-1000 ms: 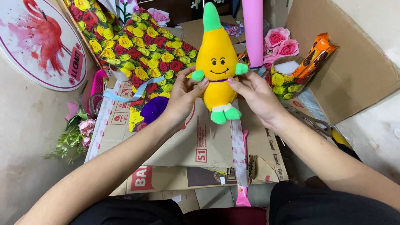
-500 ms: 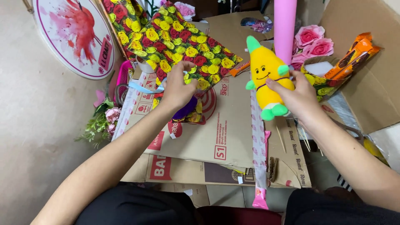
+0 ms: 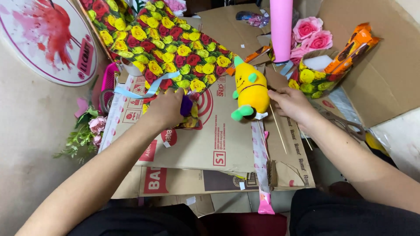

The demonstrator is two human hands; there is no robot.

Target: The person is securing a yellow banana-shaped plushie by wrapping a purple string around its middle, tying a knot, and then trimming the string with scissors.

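- Head view: the right hand (image 3: 292,104) holds a yellow plush toy (image 3: 250,88) with green limbs and a green tip by its lower right side, fingers closed on it, keeping it upright just above the flattened cardboard sheets (image 3: 210,144) that cover the floor.
- The left hand (image 3: 165,109) rests well apart from the toy, on the lower edge of a rose-print wrapping sheet (image 3: 166,43); its fingers are curled around a small purple object (image 3: 187,105) that is mostly hidden.
- A pale blue ribbon (image 3: 146,87) lies just beside the left hand, across the sheet's edge.
- Near the right hand lie a thin wooden skewer (image 3: 278,129), a pink roll (image 3: 281,26) standing upright, pink fabric roses (image 3: 311,35) and scissors (image 3: 345,124).
- The work looks to be at the stage of gathering the pieces: toy in one hand, purple piece and wrapping under the other.
- Any further handling of the toy would call for a steady grip, as it is soft and held only from one side.
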